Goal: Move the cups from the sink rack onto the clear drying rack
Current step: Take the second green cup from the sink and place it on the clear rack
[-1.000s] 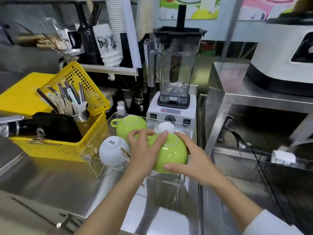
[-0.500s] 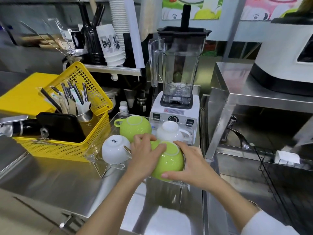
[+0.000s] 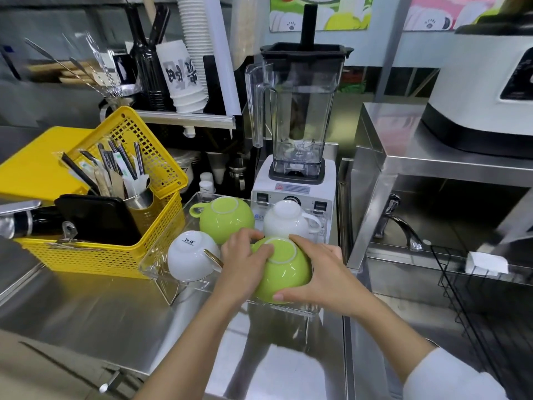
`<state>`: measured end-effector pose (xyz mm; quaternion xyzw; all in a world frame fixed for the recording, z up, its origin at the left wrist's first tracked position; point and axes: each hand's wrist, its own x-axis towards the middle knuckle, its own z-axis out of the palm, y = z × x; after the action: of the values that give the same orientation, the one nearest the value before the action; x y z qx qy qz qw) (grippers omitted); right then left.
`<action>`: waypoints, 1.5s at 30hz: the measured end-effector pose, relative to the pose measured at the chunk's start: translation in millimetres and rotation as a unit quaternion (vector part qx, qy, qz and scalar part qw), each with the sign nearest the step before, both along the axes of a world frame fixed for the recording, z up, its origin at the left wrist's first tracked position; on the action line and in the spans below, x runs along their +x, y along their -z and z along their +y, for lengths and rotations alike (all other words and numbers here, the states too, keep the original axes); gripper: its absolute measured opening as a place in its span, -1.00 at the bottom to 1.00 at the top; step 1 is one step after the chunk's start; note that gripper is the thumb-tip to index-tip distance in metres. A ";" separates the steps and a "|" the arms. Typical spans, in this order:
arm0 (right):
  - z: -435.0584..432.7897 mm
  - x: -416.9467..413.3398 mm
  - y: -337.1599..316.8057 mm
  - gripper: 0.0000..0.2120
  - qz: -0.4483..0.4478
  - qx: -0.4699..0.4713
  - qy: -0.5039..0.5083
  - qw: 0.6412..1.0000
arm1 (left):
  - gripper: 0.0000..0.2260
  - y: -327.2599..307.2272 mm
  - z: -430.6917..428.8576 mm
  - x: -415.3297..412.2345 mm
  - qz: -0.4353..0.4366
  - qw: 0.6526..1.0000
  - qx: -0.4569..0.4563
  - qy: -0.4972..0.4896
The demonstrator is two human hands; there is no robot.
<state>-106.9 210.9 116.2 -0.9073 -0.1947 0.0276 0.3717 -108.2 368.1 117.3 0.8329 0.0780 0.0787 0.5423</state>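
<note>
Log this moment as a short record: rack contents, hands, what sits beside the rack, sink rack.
clear drying rack: four cups, all upside down
back row: green cup left, white cup right
front row: white cup with gold handle left, green cup in hands right
left hand: on the front green cup's left side
right hand: on its right side
left of rack: yellow basket
behind rack: blender
sink rack: black wire, far right; no cups visible on it

steel counter (image 3: 86, 307), blender (image 3: 294, 116) (posters (image 3: 317, 13) behind)
</note>
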 end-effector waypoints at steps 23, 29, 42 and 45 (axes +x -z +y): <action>-6.3 0.1 -5.0 -0.06 0.009 0.001 -0.035 0.999 | -0.61 9.1 -22.0 -13.8 -0.082 0.981 0.165 -0.057; -13.3 1.6 -0.7 -0.09 -0.010 -0.002 -0.040 0.999 | -0.30 14.4 -14.4 -16.3 -0.072 0.970 0.225 0.060; -28.4 8.5 -2.7 -0.13 -0.056 -0.007 -0.093 0.994 | -0.30 0.1 -14.9 -17.7 -0.068 0.961 0.263 0.049; -41.7 16.3 -6.8 -0.27 -0.038 0.070 -0.063 0.995 | -0.33 -10.3 -13.0 -17.4 -0.094 0.967 0.233 0.033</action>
<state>-90.6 169.2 123.0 -0.8653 -0.2670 0.0031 0.4241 -125.6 355.1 127.5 0.9273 -0.0212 0.1548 0.3403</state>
